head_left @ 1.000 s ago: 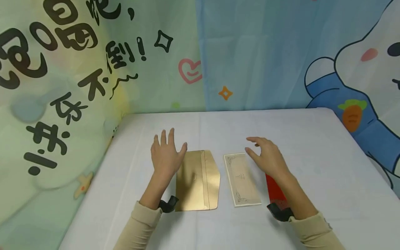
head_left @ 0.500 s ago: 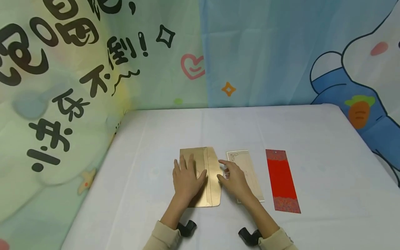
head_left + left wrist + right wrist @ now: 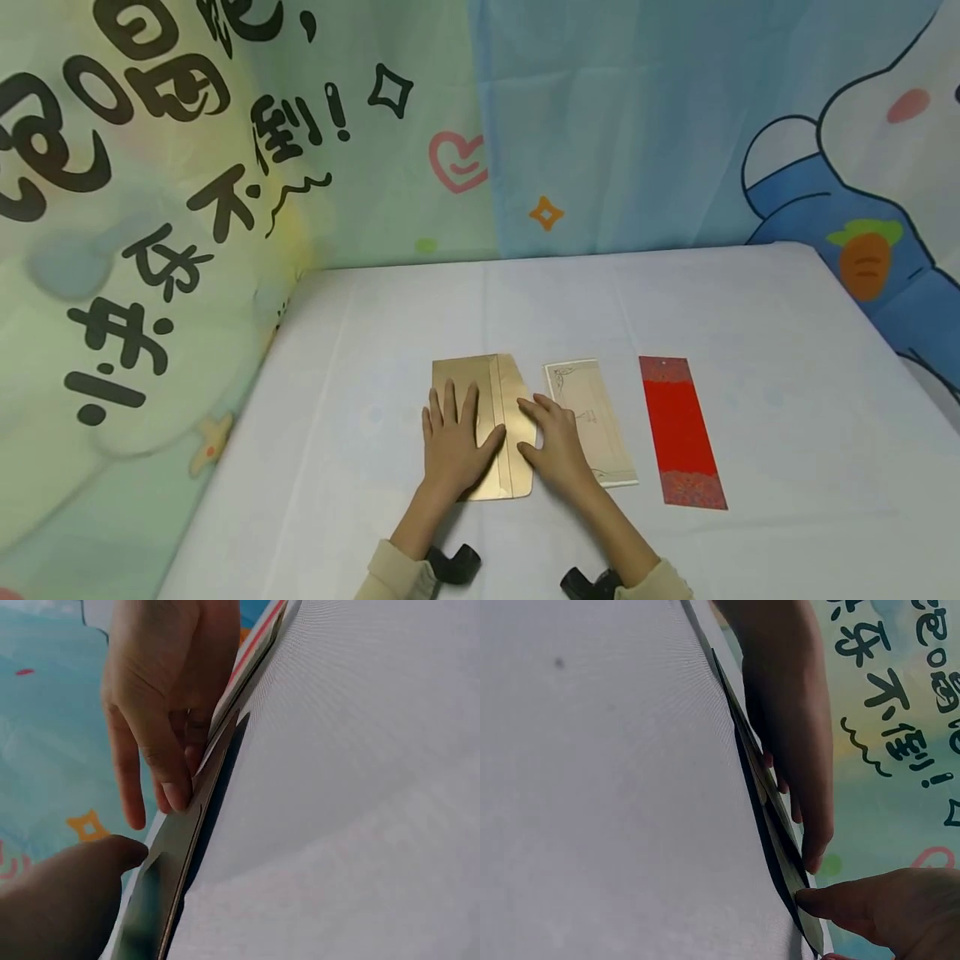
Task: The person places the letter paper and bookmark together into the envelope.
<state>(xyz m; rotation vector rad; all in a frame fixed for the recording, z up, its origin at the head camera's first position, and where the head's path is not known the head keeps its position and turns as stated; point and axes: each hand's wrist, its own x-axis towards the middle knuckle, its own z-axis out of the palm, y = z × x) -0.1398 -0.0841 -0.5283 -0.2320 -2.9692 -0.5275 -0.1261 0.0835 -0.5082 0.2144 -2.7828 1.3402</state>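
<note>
A gold paper envelope (image 3: 486,373) lies on the white table with its flap toward the right. My left hand (image 3: 456,450) rests on its body, fingers spread and straight, thumb reaching toward the flap crease. My right hand (image 3: 555,442) is at the flap, thumb and index finger apart with their tips over it, the remaining fingers bent beneath the hand and partly hidden. In the left wrist view the right hand (image 3: 169,697) comes down onto the envelope (image 3: 180,840), its thumb tip at the surface. The envelope (image 3: 769,814) appears nearly edge-on in the right wrist view.
A cream card (image 3: 600,417) with printed corner ornaments lies just right of the envelope, partly behind the right hand. Farther right is a red strip (image 3: 681,429) with patterned ends. A printed curtain (image 3: 637,125) rises behind the white table (image 3: 780,333).
Both hands have come down from above the table. The left has moved right onto the envelope; the right has moved left to its flap, uncovering the red strip.
</note>
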